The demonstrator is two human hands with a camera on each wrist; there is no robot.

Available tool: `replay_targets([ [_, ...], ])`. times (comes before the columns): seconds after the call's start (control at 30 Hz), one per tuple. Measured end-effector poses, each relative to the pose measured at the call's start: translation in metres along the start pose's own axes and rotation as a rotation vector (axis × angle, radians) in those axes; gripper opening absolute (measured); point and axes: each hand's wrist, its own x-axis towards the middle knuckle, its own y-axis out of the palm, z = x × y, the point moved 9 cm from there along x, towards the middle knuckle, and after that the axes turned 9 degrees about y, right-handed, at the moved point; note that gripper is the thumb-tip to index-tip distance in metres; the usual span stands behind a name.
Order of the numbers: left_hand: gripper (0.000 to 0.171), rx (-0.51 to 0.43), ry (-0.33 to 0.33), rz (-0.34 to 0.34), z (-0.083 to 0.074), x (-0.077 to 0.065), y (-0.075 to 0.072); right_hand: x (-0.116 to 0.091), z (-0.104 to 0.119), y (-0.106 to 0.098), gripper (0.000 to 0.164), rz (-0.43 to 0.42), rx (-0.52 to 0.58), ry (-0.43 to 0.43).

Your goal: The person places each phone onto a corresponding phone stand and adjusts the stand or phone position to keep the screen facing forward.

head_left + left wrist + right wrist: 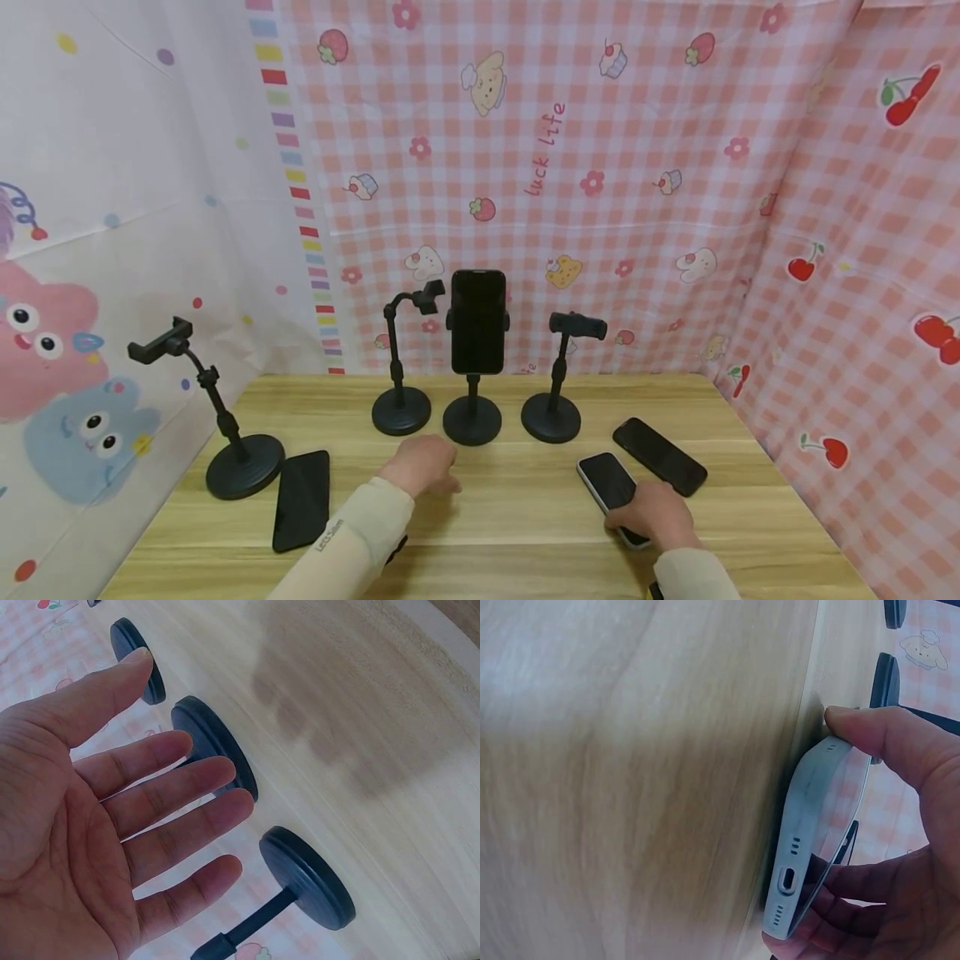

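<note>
Pink checked cloth hangs behind a pale wood table. Next in size come black stands: the left stand at the table's left side, and at the back, in a row, the back-left stand, the middle stand and the right stand.

The left hand is in front of that row, fingers extended and spread, holding nothing. The right hand pinches the near end of the white phone, thumb on its left edge, fingers on the other.

This phone is well to the left hand's right, screen up; its long axis slants from near right to far left, pointing roughly at the right stand's base. Whether it is fully flat on the wood, I cannot tell.

The mounted phone is upright on the middle stand; the left phone lies beside the left stand, the far phone just beyond the white one.

Smallest is the white phone's port, at its gripped end.
</note>
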Motion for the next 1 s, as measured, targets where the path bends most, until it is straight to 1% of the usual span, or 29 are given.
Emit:
replay_targets([
  [0.17, 0.024, 0.010, 0.003, -0.019, -0.002, 0.002, -0.001, 0.000, 0.001, -0.001, 0.059, -0.028, 0.021, 0.001],
  [0.33, 0.023, 0.026, 0.003, -0.035, -0.003, 0.004, -0.004, 0.001, 0.002, -0.005, 0.064, -0.060, 0.042, 0.014],
  [0.47, 0.019, 0.048, 0.032, -0.065, -0.006, 0.007, -0.008, 0.000, 0.005, -0.013, 0.064, -0.098, 0.062, 0.026],
  [0.57, 0.016, 0.067, 0.051, -0.079, -0.008, 0.009, -0.011, -0.001, 0.009, -0.019, 0.063, -0.137, 0.071, 0.019],
  [0.7, 0.018, 0.079, 0.061, -0.092, -0.008, 0.012, -0.013, -0.002, 0.012, -0.024, 0.069, -0.173, 0.077, 0.018],
  [0.87, 0.022, 0.110, 0.088, -0.131, -0.012, 0.014, -0.018, -0.001, 0.012, -0.027, 0.075, -0.190, 0.117, 0.048],
  [1.0, 0.019, 0.138, 0.112, -0.194, -0.017, 0.014, -0.025, -0.002, 0.013, -0.033, 0.073, -0.242, 0.162, 0.056],
])
